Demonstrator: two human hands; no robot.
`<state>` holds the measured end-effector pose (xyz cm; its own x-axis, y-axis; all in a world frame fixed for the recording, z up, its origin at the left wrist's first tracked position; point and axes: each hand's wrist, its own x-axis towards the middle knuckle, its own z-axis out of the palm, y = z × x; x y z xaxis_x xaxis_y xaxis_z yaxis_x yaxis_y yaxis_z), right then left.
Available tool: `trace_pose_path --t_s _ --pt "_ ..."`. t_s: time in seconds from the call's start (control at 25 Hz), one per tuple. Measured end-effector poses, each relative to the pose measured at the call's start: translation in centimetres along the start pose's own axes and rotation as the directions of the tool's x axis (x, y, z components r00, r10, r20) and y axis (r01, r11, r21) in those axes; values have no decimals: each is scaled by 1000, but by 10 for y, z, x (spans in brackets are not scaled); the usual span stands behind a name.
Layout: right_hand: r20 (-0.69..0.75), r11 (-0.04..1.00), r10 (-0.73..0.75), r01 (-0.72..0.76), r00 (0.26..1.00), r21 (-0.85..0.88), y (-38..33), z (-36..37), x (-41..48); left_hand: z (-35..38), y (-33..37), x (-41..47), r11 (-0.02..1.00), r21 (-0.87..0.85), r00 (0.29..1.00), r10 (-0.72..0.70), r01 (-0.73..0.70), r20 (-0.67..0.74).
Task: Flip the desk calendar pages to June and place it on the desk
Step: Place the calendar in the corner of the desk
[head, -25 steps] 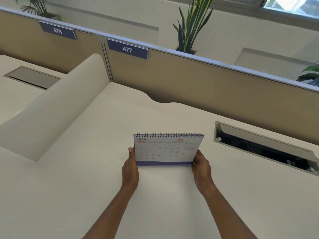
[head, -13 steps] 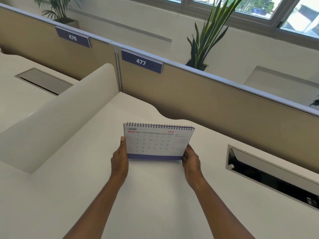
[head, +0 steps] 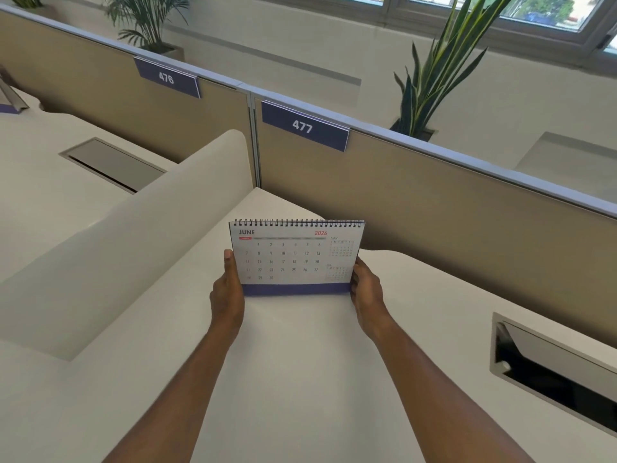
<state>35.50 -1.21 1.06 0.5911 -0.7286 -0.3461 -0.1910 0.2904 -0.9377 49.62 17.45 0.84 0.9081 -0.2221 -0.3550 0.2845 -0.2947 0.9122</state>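
Note:
A spiral-bound desk calendar (head: pixel 293 259) stands upright in the middle of the view, its front page reading JUNE 2026 above a purple bottom strip. My left hand (head: pixel 227 292) grips its left edge with the thumb on the page. My right hand (head: pixel 367 292) holds the right edge. The calendar's base is at the surface of the white desk (head: pixel 300 362); whether it rests fully on it I cannot tell.
A tan partition (head: pixel 434 208) with signs 476 and 477 runs behind the desk. A white curved divider (head: pixel 133 235) rises on the left. An open cable slot (head: pixel 551 372) is at right, a closed grey flap (head: pixel 113 162) at left. Potted plants (head: pixel 430 68) stand beyond.
Both hands carried the calendar farther from me, toward the partition, keeping it upright. The view has tilted up and shifted, so the signs and plants sit further right.

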Motion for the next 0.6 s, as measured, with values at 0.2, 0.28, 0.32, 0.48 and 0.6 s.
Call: trace_pose_path --t_s 0.2,0.28,0.32,0.48,0.6 --pt "5 999 -19 19 1000 -34 0 17 15 -6 1 24 999 -30 999 15 -14 40" --pt "23 999 -18 19 1000 -45 -1 20 20 -9 -2 30 999 -53 998 15 -12 63" --pt "44 998 -20 23 999 -53 -1 20 22 -10 -4 32 999 -43 997 14 -11 75" --pt "58 991 -36 43 998 -125 7 14 20 -17 -14 31 991 -124 992 62 -48 108" --pt "9 941 -129 125 992 -314 25 -3 12 -21 -38 25 979 -76 982 191 -191 -7"
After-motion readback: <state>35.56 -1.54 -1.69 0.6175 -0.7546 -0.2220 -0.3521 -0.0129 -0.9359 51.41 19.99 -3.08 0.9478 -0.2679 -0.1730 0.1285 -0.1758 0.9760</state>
